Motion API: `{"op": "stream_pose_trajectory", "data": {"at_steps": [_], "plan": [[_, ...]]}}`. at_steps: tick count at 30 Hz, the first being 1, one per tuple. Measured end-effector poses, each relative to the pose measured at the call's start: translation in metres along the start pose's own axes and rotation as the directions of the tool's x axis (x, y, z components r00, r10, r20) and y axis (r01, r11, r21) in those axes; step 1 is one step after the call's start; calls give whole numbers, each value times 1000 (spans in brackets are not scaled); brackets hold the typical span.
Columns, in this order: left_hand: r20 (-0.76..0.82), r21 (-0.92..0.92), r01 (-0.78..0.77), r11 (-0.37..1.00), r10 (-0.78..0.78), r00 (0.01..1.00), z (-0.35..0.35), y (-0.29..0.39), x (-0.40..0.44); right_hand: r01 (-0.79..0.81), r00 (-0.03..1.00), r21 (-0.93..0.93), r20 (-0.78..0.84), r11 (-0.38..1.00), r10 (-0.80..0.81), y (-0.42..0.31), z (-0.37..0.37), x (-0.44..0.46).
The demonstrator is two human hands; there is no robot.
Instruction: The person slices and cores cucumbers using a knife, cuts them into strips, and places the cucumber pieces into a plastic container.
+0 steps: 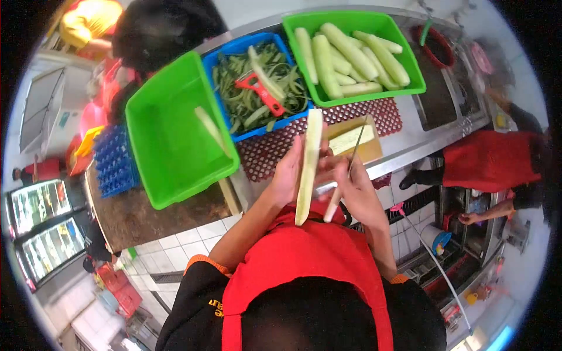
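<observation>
My left hand (pixel 288 174) is closed around a long peeled cucumber half (pixel 308 175), held upright with its pale cut face showing. Close beside it, my right hand (pixel 358 193) grips a knife (pixel 358 139); the thin blade points up and away, and the pale handle slants down toward my apron. The right fingers are slightly blurred near the cucumber half. Just beyond my hands, another cucumber half (pixel 351 139) lies on a small yellowish cutting board (pixel 370 153). To the left, a large green tub (pixel 167 111) holds one pale cucumber strip (pixel 211 130).
A blue crate (pixel 215 58) holds green peelings, a red peeler (pixel 260 93) and a pale strip. Several peeled cucumbers fill another green tub (pixel 410 88). Perforated red matting (pixel 386 117) covers part of the counter. A person in a red apron (pixel 489 155) stands at the right.
</observation>
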State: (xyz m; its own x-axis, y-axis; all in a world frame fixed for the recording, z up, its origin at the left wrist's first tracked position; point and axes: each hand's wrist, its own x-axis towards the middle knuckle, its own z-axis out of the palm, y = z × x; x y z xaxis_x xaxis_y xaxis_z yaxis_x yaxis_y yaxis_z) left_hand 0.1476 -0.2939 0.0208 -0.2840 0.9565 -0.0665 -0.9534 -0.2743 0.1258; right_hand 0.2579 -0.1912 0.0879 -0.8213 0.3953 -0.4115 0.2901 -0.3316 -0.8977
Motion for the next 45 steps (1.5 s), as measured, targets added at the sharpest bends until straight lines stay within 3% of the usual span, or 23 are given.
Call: {"op": "stream_pose_trajectory", "data": {"at_steps": [1, 2, 4, 5, 6, 8, 9, 11, 12, 14, 15, 21, 28, 34, 36, 40, 43, 45], "plan": [[170, -274, 76, 959, -29, 985, 0, 4, -6, -140, 989, -2, 38, 990, 140, -15, 1, -7], [161, -281, 51, 958, -5, 987, 0, 6, -14, -152, 987, -13, 58, 988, 152, -26, -1, -8], [-87, -26, -119, 993, 116, 989, 5, 7, -33, -197, 973, -258, 65, 946, 220, -38, -9, -8], [-154, -3, -125, 992, 123, 980, 13, 8, -41, -211, 977, -356, -48, 910, 208, -40, -15, -1], [-163, -10, -137, 990, 134, 978, 15, 9, -46, -219, 975, -364, -39, 905, 219, -40, -20, 9], [-45, -45, -168, 985, 166, 985, 18, 8, -53, 244, 965, -630, 83, 738, -249, -38, -27, 32], [-69, 10, -186, 982, 187, 980, 22, 8, -54, 246, 965, -635, 87, 732, -249, -47, -23, 40], [-69, 15, -189, 982, 189, 980, 26, 10, -55, 391, 901, -754, 197, 528, -386, -75, -8, 51], [-73, 27, -187, 982, 188, 979, 27, 11, -56, 394, 900, -755, 200, 524, -388, -82, -4, 59], [-70, 23, -192, 981, 193, 979, 28, 10, -56, 585, 760, -770, 410, 255, -504, -93, 1, 76], [-72, 18, -196, 980, 197, 978, 29, 10, -56, 651, 701, -734, 485, 192, -524, -97, 4, 84], [-39, 54, -193, 980, 195, 980, 36, 11, -58, 791, 527, -612, 677, 5, -513, -105, 17, 102], [-44, 38, -201, 979, 202, 978, 30, 9, -59, 775, 547, -632, 664, 7, -509, -99, 17, 99], [-93, 55, -226, 973, 230, 969, 27, 9, -61, 781, 583, -614, 650, 115, -487, -76, 20, 90], [-53, -71, -206, 976, 202, 978, 18, 7, -62, 775, 603, -607, 625, 175, -496, -69, 21, 87], [-142, -43, -244, 969, 235, 962, 17, 2, -67, 734, 656, -635, 573, 239, -491, -64, 25, 82], [-101, -129, -274, 953, 263, 960, 3, -3, -70, 753, 644, -613, 609, 239, -463, -53, 24, 77], [-169, -195, -264, 944, 233, 958, 1, -4, -74, 783, 619, -566, 663, 260, -421, -42, 23, 69]]}}
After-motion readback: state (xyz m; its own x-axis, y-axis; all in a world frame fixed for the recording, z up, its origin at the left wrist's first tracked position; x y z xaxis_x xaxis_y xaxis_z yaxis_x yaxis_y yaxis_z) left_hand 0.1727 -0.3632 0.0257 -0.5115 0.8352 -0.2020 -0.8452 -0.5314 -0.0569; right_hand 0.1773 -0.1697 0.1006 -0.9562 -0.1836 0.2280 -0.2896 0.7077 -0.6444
